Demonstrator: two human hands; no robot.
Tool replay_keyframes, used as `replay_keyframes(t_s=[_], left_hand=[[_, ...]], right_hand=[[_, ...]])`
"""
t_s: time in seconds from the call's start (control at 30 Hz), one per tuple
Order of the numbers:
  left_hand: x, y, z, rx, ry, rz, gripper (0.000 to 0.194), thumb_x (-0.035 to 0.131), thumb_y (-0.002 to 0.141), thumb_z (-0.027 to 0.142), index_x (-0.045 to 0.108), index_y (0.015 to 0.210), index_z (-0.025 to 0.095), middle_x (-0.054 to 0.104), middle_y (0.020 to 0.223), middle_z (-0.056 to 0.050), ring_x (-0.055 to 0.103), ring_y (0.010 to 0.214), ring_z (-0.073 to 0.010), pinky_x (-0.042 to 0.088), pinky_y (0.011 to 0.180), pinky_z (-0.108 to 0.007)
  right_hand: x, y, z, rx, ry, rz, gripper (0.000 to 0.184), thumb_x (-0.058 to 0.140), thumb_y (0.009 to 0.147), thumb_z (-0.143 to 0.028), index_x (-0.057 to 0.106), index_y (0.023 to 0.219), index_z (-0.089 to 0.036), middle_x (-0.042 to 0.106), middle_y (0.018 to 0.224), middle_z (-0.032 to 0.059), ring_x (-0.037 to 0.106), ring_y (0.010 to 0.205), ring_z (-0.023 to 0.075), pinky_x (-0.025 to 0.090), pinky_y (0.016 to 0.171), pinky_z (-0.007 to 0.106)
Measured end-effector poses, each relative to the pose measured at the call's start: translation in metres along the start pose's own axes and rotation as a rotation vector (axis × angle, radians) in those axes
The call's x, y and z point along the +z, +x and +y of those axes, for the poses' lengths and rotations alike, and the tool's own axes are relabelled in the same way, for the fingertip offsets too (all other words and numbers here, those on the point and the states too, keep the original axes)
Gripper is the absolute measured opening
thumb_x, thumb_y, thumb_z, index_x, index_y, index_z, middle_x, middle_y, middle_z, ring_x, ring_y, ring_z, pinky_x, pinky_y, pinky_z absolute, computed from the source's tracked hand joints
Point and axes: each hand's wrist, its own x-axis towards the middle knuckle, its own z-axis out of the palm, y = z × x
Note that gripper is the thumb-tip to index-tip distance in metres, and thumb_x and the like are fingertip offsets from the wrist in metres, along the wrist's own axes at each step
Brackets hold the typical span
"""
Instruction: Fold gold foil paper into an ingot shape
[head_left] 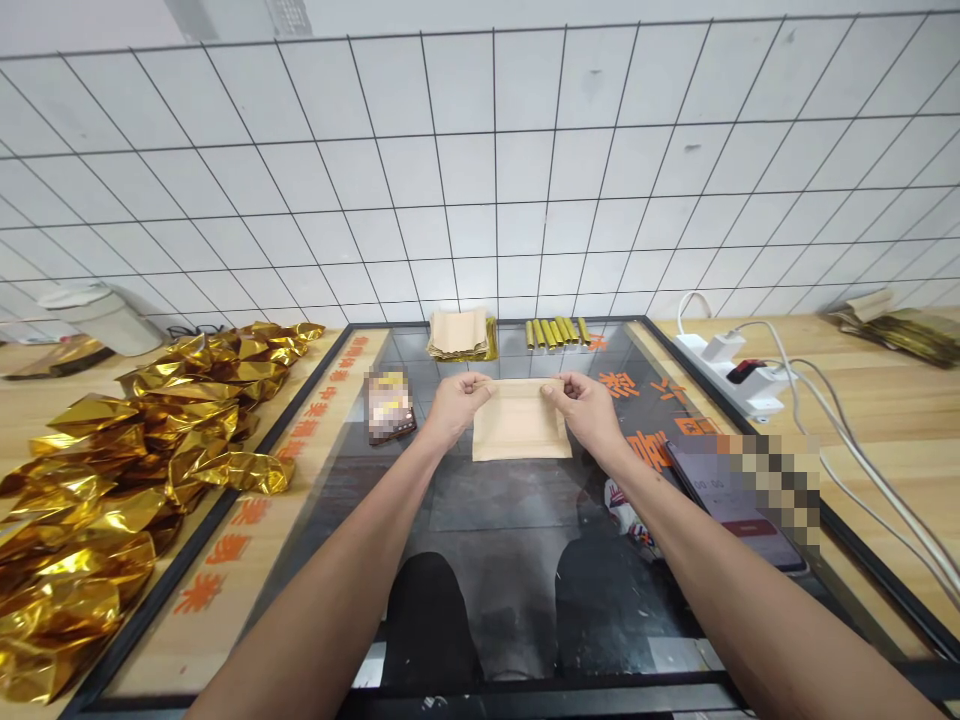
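A tan paper sheet (pixel 521 432), its edges folded in, is held flat just above the glass tabletop. My left hand (pixel 459 402) pinches its upper left corner between thumb and fingers. At the upper right corner, my right hand (pixel 585 402) pinches it the same way. Beyond the sheet lies a stack of similar tan paper (pixel 459 332) with gold showing at its edges. Several small rolled gold tubes (pixel 556 333) lie in a row to the right of that stack.
Many shiny folded gold foil pieces (pixel 97 500) are heaped at left. A small blurred packet (pixel 388 405) lies near my left hand. At right are a phone (pixel 739 510), a white power strip (pixel 724 375) with cables, and more gold paper (pixel 911 330). A tiled wall (pixel 517 165) closes the back.
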Motion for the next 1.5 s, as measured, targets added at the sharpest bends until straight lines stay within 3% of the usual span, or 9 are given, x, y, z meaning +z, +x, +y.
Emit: replay_keyframes(t_s=[0.13, 0.3, 0.4, 0.5, 0.63, 0.8, 0.97, 1.2, 1.5], left_hand=[[0.001, -0.003, 0.005, 0.031, 0.133, 0.017, 0.024, 0.08, 0.078, 0.044, 0.076, 0.081, 0.02, 0.07, 0.077, -0.004, 0.061, 0.073, -0.0204, 0.046, 0.07, -0.03], [0.007, -0.016, 0.03, 0.151, 0.368, 0.015, 0.014, 0.078, 0.074, 0.019, 0.075, 0.087, 0.023, 0.068, 0.105, -0.007, 0.062, 0.103, -0.0274, 0.046, 0.09, -0.035], [0.014, -0.028, 0.056, 0.2, 0.48, -0.168, 0.006, 0.076, 0.079, 0.019, 0.074, 0.083, 0.024, 0.066, 0.096, -0.003, 0.063, 0.095, -0.0246, 0.046, 0.085, -0.034], [0.022, -0.041, 0.078, 0.253, 0.791, -0.579, 0.015, 0.074, 0.087, 0.032, 0.074, 0.102, 0.026, 0.067, 0.108, -0.002, 0.064, 0.1, -0.0244, 0.045, 0.08, -0.034], [0.028, -0.05, 0.085, 0.298, 0.982, -0.745, 0.031, 0.079, 0.087, 0.04, 0.07, 0.113, 0.025, 0.067, 0.116, -0.004, 0.063, 0.113, -0.0279, 0.047, 0.084, -0.035], [0.03, -0.048, 0.074, 0.339, 1.044, -0.718, 0.009, 0.066, 0.092, 0.022, 0.069, 0.1, 0.023, 0.069, 0.109, -0.004, 0.065, 0.108, -0.0254, 0.048, 0.082, -0.034], [0.029, -0.045, 0.068, 0.336, 1.042, -0.597, 0.012, 0.061, 0.098, 0.025, 0.072, 0.1, 0.023, 0.072, 0.107, -0.006, 0.068, 0.105, -0.0254, 0.053, 0.082, -0.033], [0.025, -0.041, 0.059, 0.359, 1.009, -0.494, 0.028, 0.049, 0.106, 0.025, 0.077, 0.11, 0.025, 0.075, 0.113, -0.006, 0.07, 0.111, -0.0252, 0.056, 0.088, -0.034], [0.026, -0.041, 0.054, 0.347, 1.024, -0.481, 0.029, 0.052, 0.101, 0.02, 0.079, 0.11, 0.025, 0.074, 0.108, -0.006, 0.07, 0.11, -0.0245, 0.056, 0.089, -0.032]], right_hand=[[-0.004, 0.002, 0.005, -0.013, -0.105, 0.007, 0.029, 0.07, 0.081, -0.052, 0.073, 0.082, -0.023, 0.071, 0.073, 0.0029, 0.059, 0.066, 0.0206, 0.044, 0.063, 0.033], [-0.008, 0.0, 0.009, -0.027, -0.279, -0.013, 0.018, 0.071, 0.083, -0.041, 0.077, 0.085, -0.024, 0.072, 0.074, 0.0008, 0.059, 0.068, 0.0198, 0.041, 0.065, 0.032], [-0.009, -0.001, 0.008, -0.035, -0.356, -0.015, 0.015, 0.071, 0.084, -0.036, 0.079, 0.088, -0.024, 0.072, 0.075, -0.0005, 0.06, 0.069, 0.0185, 0.041, 0.066, 0.031], [-0.009, 0.0, 0.008, -0.035, -0.403, -0.013, 0.014, 0.069, 0.086, -0.032, 0.079, 0.091, -0.024, 0.072, 0.074, -0.0015, 0.059, 0.067, 0.0176, 0.042, 0.066, 0.03], [-0.01, 0.003, 0.009, -0.05, -0.432, 0.001, 0.019, 0.068, 0.087, -0.03, 0.079, 0.1, -0.022, 0.073, 0.08, 0.0, 0.063, 0.072, 0.0189, 0.046, 0.068, 0.031], [-0.01, 0.002, 0.006, -0.108, -0.464, 0.035, 0.033, 0.068, 0.087, -0.026, 0.078, 0.117, -0.019, 0.077, 0.105, 0.0076, 0.069, 0.091, 0.0234, 0.054, 0.088, 0.038], [-0.012, -0.007, -0.013, -0.22, -0.485, 0.025, 0.033, 0.064, 0.093, -0.027, 0.077, 0.122, -0.021, 0.074, 0.124, 0.0116, 0.068, 0.112, 0.0283, 0.053, 0.097, 0.042], [-0.023, -0.013, -0.032, -0.468, -0.469, -0.353, 0.018, 0.069, 0.1, -0.036, 0.079, 0.109, -0.024, 0.078, 0.111, 0.0062, 0.071, 0.101, 0.0236, 0.052, 0.088, 0.035], [-0.028, -0.011, -0.028, -0.456, -0.659, -0.531, 0.007, 0.074, 0.097, -0.021, 0.08, 0.098, -0.024, 0.078, 0.104, 0.0033, 0.07, 0.099, 0.0221, 0.045, 0.083, 0.032]])
